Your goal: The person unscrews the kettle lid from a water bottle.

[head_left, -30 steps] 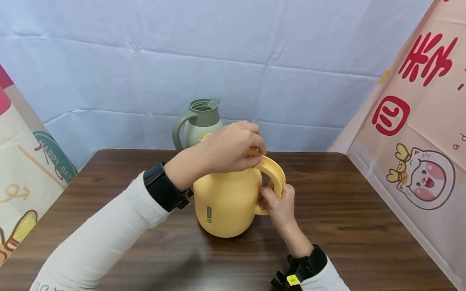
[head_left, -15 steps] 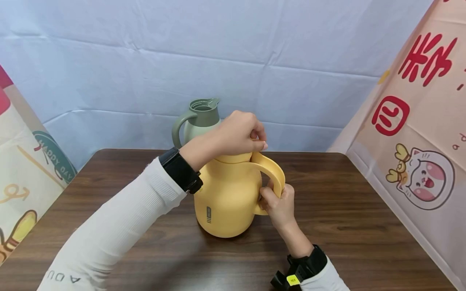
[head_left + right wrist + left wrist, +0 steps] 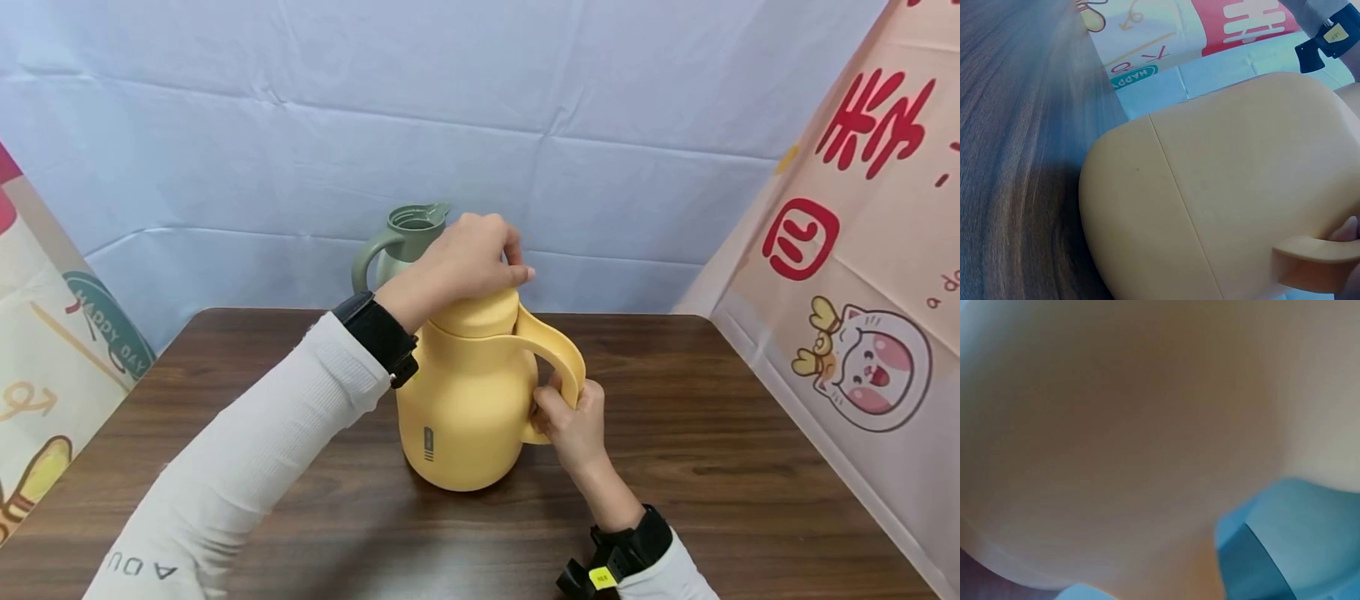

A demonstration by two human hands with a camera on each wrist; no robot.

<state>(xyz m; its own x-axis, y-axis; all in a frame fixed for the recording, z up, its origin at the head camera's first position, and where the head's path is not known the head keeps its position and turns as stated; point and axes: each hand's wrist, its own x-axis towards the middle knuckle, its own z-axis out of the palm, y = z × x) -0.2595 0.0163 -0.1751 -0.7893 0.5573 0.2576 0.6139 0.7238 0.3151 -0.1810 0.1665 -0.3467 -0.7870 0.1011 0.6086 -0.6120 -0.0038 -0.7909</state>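
A yellow insulated jug (image 3: 461,408) stands upright on the wooden table in the head view. Over its top bends my left hand (image 3: 468,254), fingers curled down at the yellow lid (image 3: 480,312); the far fingertips are hidden. My right hand (image 3: 581,421) grips the lower part of the jug's handle (image 3: 558,350), thumb toward the body. From the right wrist, the jug's side and base (image 3: 1210,187) fill much of the view, with a bit of the right hand (image 3: 1350,231) by the handle (image 3: 1313,256). A blurred tan surface covers most of the left wrist view.
Behind the yellow jug stands a green jug (image 3: 412,237) with an uncovered mouth and its handle to the left. The brown table (image 3: 712,450) ends at a pale blue cloth backdrop (image 3: 300,167). Printed cloths (image 3: 862,333) hang at both sides.
My left hand has risen and its wrist has turned, so more of the yellow jug's top shows beneath it. The right hand keeps its grip on the handle, and the jug stays in place.
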